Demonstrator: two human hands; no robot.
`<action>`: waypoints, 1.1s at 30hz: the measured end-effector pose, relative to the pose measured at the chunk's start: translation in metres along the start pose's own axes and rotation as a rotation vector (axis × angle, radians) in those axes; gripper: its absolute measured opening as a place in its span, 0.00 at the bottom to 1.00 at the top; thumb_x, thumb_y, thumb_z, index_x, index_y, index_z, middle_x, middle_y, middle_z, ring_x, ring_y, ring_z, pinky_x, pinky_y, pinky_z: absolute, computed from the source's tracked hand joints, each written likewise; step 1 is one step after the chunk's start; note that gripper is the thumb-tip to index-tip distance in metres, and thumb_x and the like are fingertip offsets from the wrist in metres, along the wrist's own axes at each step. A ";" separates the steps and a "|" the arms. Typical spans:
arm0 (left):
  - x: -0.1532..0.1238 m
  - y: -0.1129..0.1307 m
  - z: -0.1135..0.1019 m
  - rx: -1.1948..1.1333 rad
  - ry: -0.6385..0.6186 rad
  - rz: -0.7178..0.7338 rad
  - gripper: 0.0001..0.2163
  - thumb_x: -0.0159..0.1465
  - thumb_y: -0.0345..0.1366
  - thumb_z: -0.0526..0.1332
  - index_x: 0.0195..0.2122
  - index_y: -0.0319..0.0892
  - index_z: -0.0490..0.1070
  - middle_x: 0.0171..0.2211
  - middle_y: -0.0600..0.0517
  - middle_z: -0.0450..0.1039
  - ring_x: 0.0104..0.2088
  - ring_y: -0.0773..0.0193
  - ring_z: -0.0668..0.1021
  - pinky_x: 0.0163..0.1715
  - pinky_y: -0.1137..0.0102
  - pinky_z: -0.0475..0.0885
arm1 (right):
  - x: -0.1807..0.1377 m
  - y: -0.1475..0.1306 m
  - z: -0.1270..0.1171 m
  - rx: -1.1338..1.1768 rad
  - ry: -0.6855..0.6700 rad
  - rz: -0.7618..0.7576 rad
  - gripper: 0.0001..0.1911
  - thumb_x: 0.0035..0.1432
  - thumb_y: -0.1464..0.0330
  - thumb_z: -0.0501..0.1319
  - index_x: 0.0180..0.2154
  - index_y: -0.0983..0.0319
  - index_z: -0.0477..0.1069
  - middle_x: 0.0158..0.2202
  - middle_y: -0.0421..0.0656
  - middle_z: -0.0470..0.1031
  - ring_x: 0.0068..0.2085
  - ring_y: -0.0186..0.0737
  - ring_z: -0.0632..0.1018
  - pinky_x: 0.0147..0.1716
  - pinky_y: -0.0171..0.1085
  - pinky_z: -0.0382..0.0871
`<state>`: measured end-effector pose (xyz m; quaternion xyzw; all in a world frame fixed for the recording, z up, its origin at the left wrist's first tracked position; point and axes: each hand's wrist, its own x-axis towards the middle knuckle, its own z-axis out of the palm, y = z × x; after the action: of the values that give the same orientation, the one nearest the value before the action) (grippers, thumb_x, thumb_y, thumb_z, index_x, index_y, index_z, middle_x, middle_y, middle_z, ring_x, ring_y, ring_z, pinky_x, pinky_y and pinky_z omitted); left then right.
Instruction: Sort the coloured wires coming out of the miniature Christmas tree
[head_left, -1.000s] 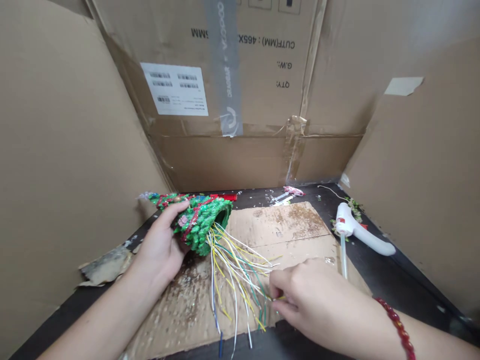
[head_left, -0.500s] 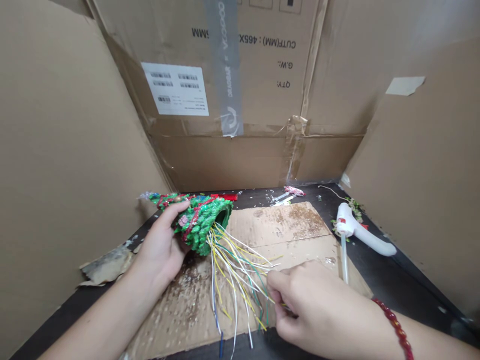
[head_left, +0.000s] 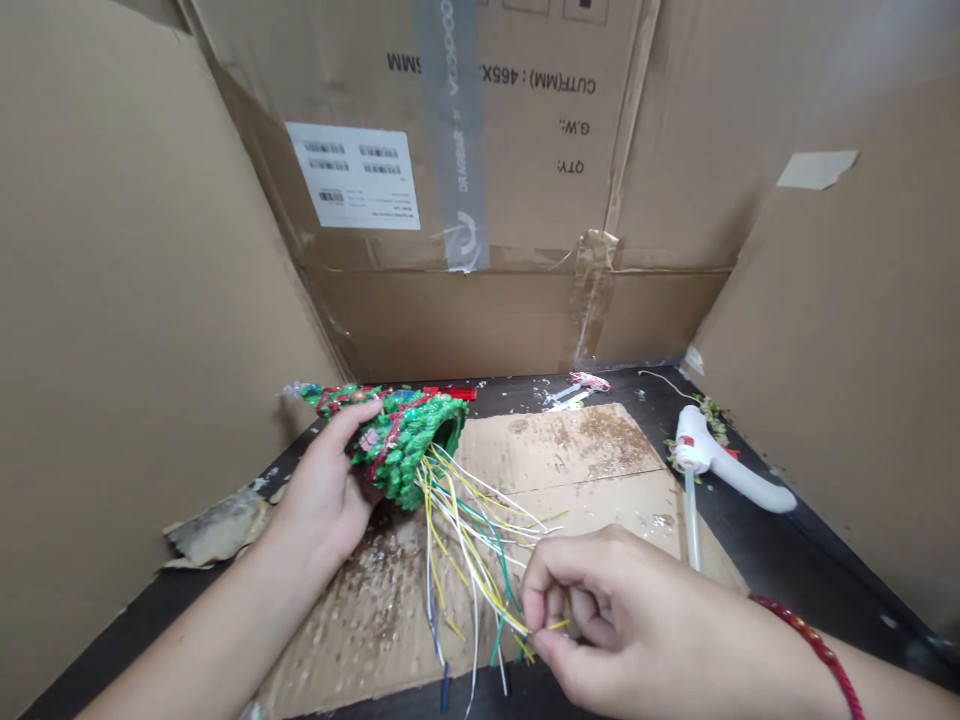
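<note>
Green tree (head_left: 409, 440) is being gripped by left hand (head_left: 337, 490), pinched wire (head_left: 559, 625) seemingly being separated by right hand (head_left: 615, 610), steadiness likely needed next.

A glittery green tree (head_left: 401, 452), banded in red, tilts sideways left of centre, its hollow base facing lower right; white, yellow, green and blue wires (head_left: 466, 545) fan from it toward the lower centre.

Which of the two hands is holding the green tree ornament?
The left hand, its wrist bare, grips the green, cone-shaped ornament with red trim. The right hand, wearing a red bracelet, instead pinches at thin, multicoloured wires.
</note>
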<state>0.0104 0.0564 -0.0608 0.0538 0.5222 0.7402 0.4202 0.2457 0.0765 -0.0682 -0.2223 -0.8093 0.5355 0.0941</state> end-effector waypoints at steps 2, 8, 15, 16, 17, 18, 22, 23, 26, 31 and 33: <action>0.000 0.000 0.000 0.002 0.005 0.000 0.09 0.58 0.29 0.60 0.40 0.38 0.71 0.33 0.50 0.70 0.27 0.70 0.72 0.33 0.77 0.70 | 0.001 -0.002 0.000 0.012 -0.013 -0.014 0.06 0.46 0.75 0.56 0.30 0.63 0.68 0.16 0.32 0.55 0.18 0.24 0.58 0.16 0.22 0.51; 0.003 -0.001 -0.002 -0.004 -0.025 0.010 0.09 0.57 0.26 0.58 0.39 0.39 0.70 0.34 0.51 0.69 0.25 0.71 0.71 0.32 0.77 0.70 | 0.000 0.001 0.001 0.038 -0.076 0.024 0.07 0.49 0.74 0.56 0.33 0.64 0.70 0.19 0.34 0.61 0.21 0.25 0.61 0.18 0.23 0.54; 0.004 -0.002 -0.005 0.011 -0.029 0.019 0.08 0.58 0.28 0.58 0.39 0.39 0.70 0.36 0.51 0.70 0.26 0.72 0.71 0.31 0.79 0.70 | 0.000 0.005 0.001 0.056 -0.108 -0.004 0.09 0.51 0.73 0.56 0.34 0.63 0.72 0.21 0.35 0.61 0.22 0.26 0.60 0.19 0.25 0.53; 0.004 -0.002 -0.005 0.011 -0.029 0.019 0.08 0.58 0.28 0.58 0.39 0.39 0.70 0.36 0.51 0.70 0.26 0.72 0.71 0.31 0.79 0.70 | 0.000 0.004 0.000 0.048 -0.108 -0.010 0.09 0.51 0.73 0.56 0.34 0.63 0.72 0.22 0.36 0.61 0.22 0.26 0.60 0.19 0.25 0.53; 0.004 -0.001 -0.004 0.010 -0.030 0.019 0.08 0.58 0.28 0.58 0.39 0.39 0.70 0.36 0.51 0.70 0.26 0.72 0.71 0.31 0.79 0.70 | 0.000 0.003 0.000 0.038 -0.107 -0.015 0.09 0.50 0.74 0.56 0.34 0.63 0.72 0.22 0.36 0.62 0.22 0.25 0.60 0.19 0.25 0.53; 0.004 -0.001 -0.004 0.009 -0.030 0.019 0.08 0.58 0.28 0.59 0.39 0.39 0.70 0.36 0.51 0.70 0.26 0.72 0.71 0.31 0.79 0.70 | -0.001 0.001 0.000 0.029 -0.107 -0.020 0.09 0.50 0.74 0.56 0.33 0.63 0.73 0.24 0.36 0.63 0.22 0.25 0.60 0.20 0.25 0.54; 0.004 -0.001 -0.004 0.008 -0.026 0.007 0.10 0.56 0.27 0.59 0.40 0.38 0.70 0.34 0.50 0.69 0.26 0.71 0.71 0.32 0.78 0.71 | -0.002 -0.004 -0.003 0.006 -0.102 -0.040 0.08 0.50 0.75 0.58 0.33 0.64 0.73 0.28 0.38 0.67 0.24 0.25 0.62 0.22 0.24 0.56; 0.004 -0.001 -0.003 0.008 -0.024 0.007 0.10 0.56 0.26 0.59 0.40 0.38 0.70 0.34 0.50 0.69 0.26 0.71 0.71 0.32 0.78 0.71 | -0.002 -0.004 -0.004 0.007 -0.116 -0.060 0.07 0.51 0.75 0.58 0.33 0.65 0.73 0.29 0.38 0.67 0.24 0.25 0.62 0.22 0.24 0.56; 0.005 -0.002 -0.003 0.011 -0.027 0.021 0.10 0.56 0.27 0.59 0.40 0.38 0.70 0.32 0.51 0.69 0.26 0.71 0.71 0.32 0.78 0.71 | -0.001 -0.004 -0.007 -0.008 -0.181 -0.186 0.06 0.53 0.76 0.60 0.35 0.67 0.73 0.28 0.37 0.68 0.26 0.23 0.63 0.26 0.21 0.57; 0.007 -0.003 -0.005 0.019 -0.037 0.036 0.08 0.59 0.28 0.58 0.40 0.38 0.70 0.32 0.51 0.69 0.25 0.72 0.70 0.31 0.80 0.70 | 0.001 -0.002 -0.009 -0.101 -0.222 -0.377 0.05 0.56 0.74 0.61 0.34 0.70 0.74 0.29 0.39 0.68 0.27 0.23 0.64 0.27 0.20 0.57; 0.006 -0.003 -0.005 0.016 -0.042 0.035 0.09 0.59 0.27 0.57 0.40 0.39 0.70 0.31 0.51 0.69 0.25 0.72 0.70 0.30 0.80 0.70 | 0.001 -0.002 -0.009 -0.142 -0.221 -0.410 0.06 0.57 0.73 0.60 0.35 0.70 0.74 0.30 0.40 0.69 0.27 0.24 0.65 0.26 0.20 0.58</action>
<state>0.0053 0.0573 -0.0680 0.0818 0.5184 0.7419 0.4173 0.2478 0.0837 -0.0631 0.0005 -0.8786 0.4679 0.0956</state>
